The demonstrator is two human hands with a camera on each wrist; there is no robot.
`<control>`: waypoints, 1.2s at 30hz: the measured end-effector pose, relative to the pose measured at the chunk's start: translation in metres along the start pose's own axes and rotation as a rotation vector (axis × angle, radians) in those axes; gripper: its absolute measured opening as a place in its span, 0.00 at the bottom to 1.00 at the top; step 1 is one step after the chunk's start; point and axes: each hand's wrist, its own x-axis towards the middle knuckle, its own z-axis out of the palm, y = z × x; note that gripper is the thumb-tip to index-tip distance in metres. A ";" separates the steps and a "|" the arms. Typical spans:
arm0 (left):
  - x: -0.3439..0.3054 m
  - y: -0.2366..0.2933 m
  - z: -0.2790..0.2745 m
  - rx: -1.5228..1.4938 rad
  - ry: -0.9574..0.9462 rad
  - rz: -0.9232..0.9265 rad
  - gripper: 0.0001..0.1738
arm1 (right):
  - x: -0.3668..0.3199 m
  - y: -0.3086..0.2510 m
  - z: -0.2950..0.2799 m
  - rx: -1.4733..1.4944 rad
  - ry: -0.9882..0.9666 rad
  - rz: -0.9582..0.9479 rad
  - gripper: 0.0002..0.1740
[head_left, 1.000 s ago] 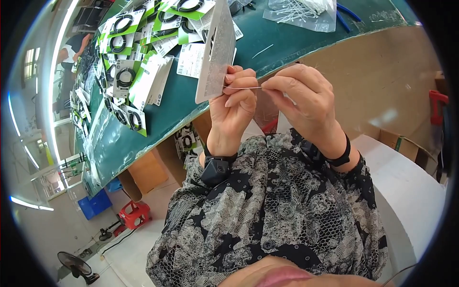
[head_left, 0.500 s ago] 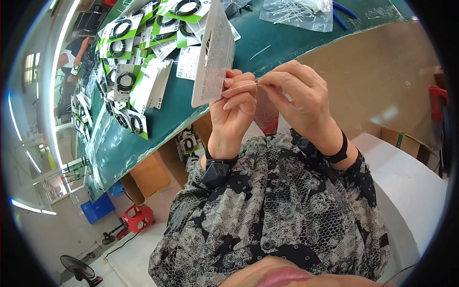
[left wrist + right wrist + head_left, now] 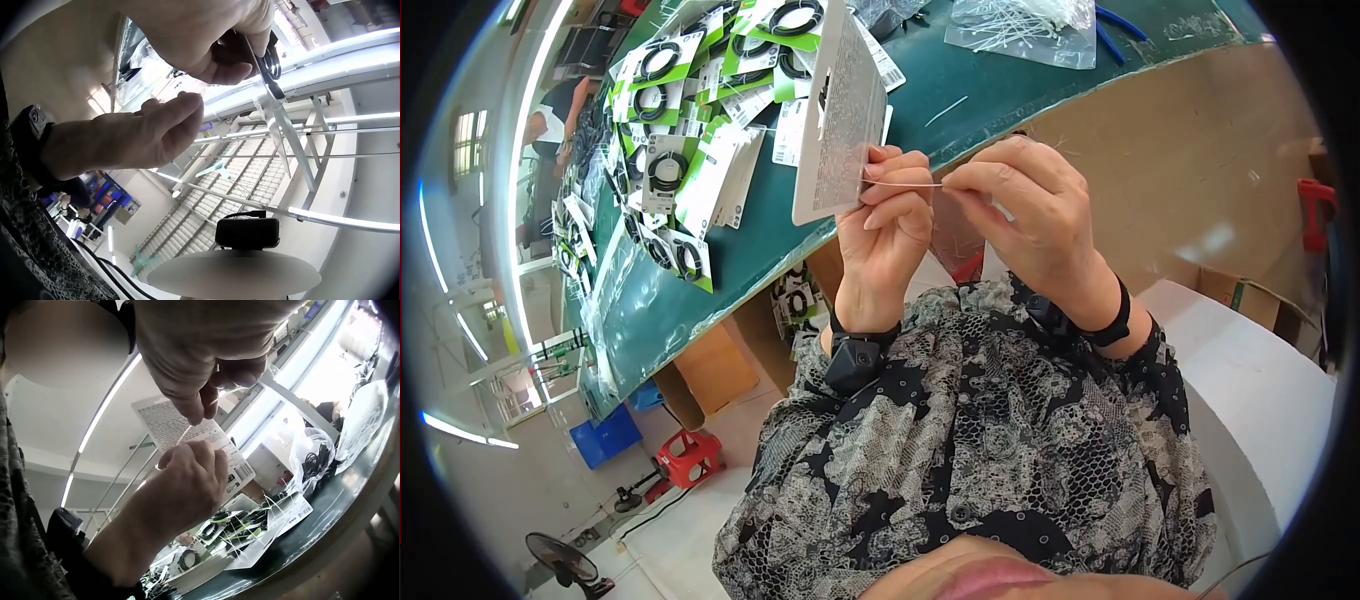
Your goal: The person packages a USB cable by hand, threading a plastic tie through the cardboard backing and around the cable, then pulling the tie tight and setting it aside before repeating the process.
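Note:
A printed packaging card (image 3: 840,130) stands on edge in the fingers of my left hand (image 3: 878,240), over the table's near edge. Its text-covered back (image 3: 165,422) faces the right wrist camera, and a black cable (image 3: 273,62) shows on its other side in the left wrist view. Thumb and forefinger of my right hand (image 3: 1040,210) pinch the end of a thin white cable tie (image 3: 910,184). The tie stretches across from the left fingers at the card's lower edge. Where it meets the card is hidden behind the left fingers.
Several green and white cards (image 3: 665,165) with coiled black cables lie heaped on the green table (image 3: 745,240). A clear bag of white ties (image 3: 1025,35) lies at the back, beside blue-handled pliers (image 3: 1115,40). One loose tie (image 3: 946,110) rests nearby.
The card has shifted slightly left in the head view. My right hand moved close to the left fingers, then back a little, still pinching the tie.

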 end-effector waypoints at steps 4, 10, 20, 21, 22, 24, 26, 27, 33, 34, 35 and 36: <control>-0.001 0.002 0.000 0.017 -0.006 0.008 0.08 | 0.000 -0.002 -0.002 0.010 -0.019 -0.011 0.11; -0.002 0.001 0.001 0.023 0.003 0.015 0.08 | 0.001 -0.004 -0.001 0.018 -0.042 -0.021 0.12; -0.004 0.009 -0.017 0.607 0.084 0.198 0.16 | 0.000 -0.010 0.010 0.000 -0.034 0.113 0.13; -0.001 0.007 -0.018 0.751 0.133 0.266 0.17 | -0.002 -0.008 0.011 -0.006 -0.029 0.169 0.13; 0.003 0.004 -0.018 0.893 0.181 0.335 0.19 | -0.006 -0.004 0.013 -0.016 -0.045 0.151 0.13; 0.009 0.002 -0.017 1.015 0.205 0.413 0.20 | -0.018 0.010 0.018 -0.006 -0.048 0.191 0.13; 0.007 0.005 -0.015 1.109 0.202 0.386 0.18 | -0.024 0.021 0.020 -0.012 -0.070 0.192 0.14; 0.007 0.007 -0.016 1.156 0.205 0.372 0.17 | -0.026 0.022 0.022 0.200 -0.041 0.377 0.12; 0.012 0.023 -0.031 1.249 0.117 0.438 0.16 | -0.030 0.027 0.028 0.739 -0.021 0.760 0.11; 0.013 0.027 -0.032 1.259 0.131 0.439 0.16 | -0.034 0.031 0.030 0.734 -0.029 0.758 0.11; 0.014 0.025 -0.030 1.270 0.144 0.439 0.15 | -0.038 0.035 0.032 0.727 -0.022 0.771 0.12; 0.015 0.019 -0.029 1.263 0.139 0.441 0.15 | -0.040 0.037 0.034 0.721 -0.013 0.784 0.12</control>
